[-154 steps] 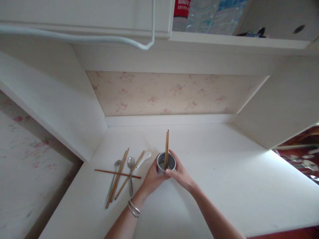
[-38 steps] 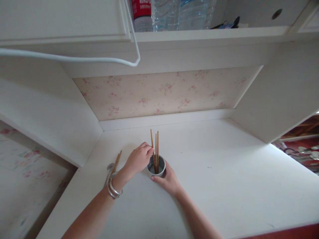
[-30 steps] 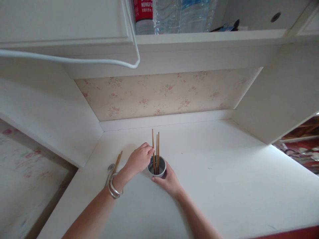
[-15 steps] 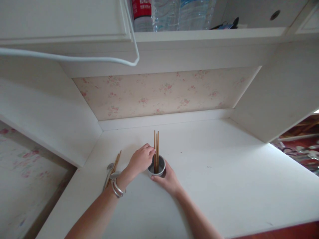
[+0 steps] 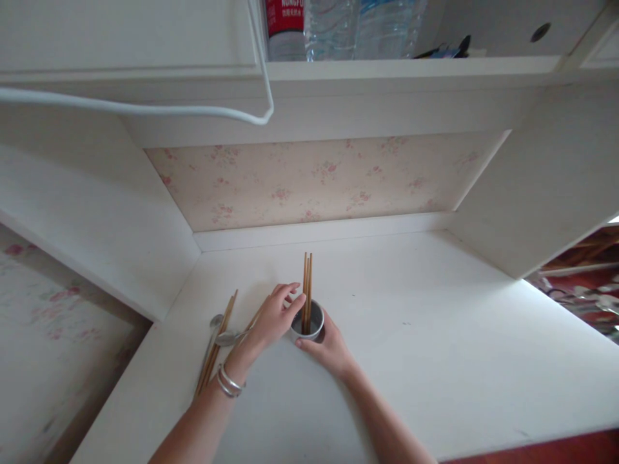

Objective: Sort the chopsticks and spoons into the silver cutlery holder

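A small metal cup (image 5: 315, 320) stands on the white desk (image 5: 435, 335), and several wooden chopsticks (image 5: 307, 280) stand upright in it. My right hand (image 5: 329, 347) wraps the cup's near side and holds it. My left hand (image 5: 272, 318) is at the cup's left rim with its fingers loose and apart, holding nothing. More chopsticks (image 5: 216, 343) lie flat to the left, beside two metal spoons (image 5: 226, 337), partly hidden by my left hand and wrist.
A shelf above holds clear water bottles (image 5: 358, 26) and a red-labelled bottle (image 5: 284, 22). A white cable (image 5: 145, 109) hangs under the upper cabinet. White side panels close in the desk on the left and right, with floral wallpaper at the back.
My left hand has let go of the chopsticks it put in the cup and drawn back a little to the left. The chopsticks now stand close together. My right hand has stayed on the cup.
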`<action>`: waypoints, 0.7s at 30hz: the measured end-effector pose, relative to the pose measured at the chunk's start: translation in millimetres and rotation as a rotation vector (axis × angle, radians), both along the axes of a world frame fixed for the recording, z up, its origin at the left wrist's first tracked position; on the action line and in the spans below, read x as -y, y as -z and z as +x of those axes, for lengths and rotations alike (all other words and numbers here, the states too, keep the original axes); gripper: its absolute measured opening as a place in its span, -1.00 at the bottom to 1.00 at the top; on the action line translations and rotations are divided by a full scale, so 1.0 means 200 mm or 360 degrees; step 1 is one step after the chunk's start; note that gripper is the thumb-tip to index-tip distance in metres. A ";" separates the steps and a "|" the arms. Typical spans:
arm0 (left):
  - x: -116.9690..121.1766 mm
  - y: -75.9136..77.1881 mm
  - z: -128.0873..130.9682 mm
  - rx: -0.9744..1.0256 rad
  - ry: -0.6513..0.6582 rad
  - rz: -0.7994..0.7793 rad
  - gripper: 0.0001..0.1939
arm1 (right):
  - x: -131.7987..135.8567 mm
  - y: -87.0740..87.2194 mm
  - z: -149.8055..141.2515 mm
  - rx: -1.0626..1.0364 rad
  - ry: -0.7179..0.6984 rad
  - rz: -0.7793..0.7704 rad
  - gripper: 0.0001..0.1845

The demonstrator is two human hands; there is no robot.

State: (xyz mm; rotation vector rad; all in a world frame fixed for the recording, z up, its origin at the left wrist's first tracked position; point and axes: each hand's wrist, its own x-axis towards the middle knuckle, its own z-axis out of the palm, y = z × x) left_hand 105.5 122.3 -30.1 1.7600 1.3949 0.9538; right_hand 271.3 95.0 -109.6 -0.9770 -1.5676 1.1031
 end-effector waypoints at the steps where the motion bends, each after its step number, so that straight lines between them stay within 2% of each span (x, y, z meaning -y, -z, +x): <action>1: 0.03 0.03 0.00 0.0136 0.0000 -0.0056 -0.49 | 0.00 0.00 0.00 -0.0006 -0.0007 -0.0002 -0.12; 6: 0.18 0.19 0.04 0.0741 0.0062 -0.0192 -0.04 | 0.01 0.00 -0.01 0.0004 -0.0004 -0.0035 -0.20; 9: 0.21 0.24 0.09 0.0945 0.0035 -0.0202 0.11 | 0.00 0.00 -0.01 -0.0018 -0.0009 -0.0017 -0.23; 12: 0.21 0.25 0.11 0.0981 0.0010 -0.0195 0.07 | 0.01 -0.01 0.00 -0.0011 -0.0070 -0.0028 -0.23; 14: 0.21 0.24 0.11 0.0976 0.0018 -0.0185 0.00 | 0.03 -0.02 0.02 -0.0011 -0.0156 -0.0105 -0.12; 16: 0.21 0.25 0.11 0.0975 0.0014 -0.0166 -0.05 | 0.06 -0.05 0.05 -0.0039 -0.0147 -0.0170 -0.01; 18: 0.20 0.25 0.12 0.0982 -0.0035 -0.0133 -0.07 | 0.10 -0.11 0.08 -0.0069 0.0020 -0.0096 -0.03; 21: 0.21 0.26 0.13 0.1112 -0.0001 -0.0118 -0.13 | 0.15 -0.27 0.05 0.0062 0.0433 0.0251 -0.28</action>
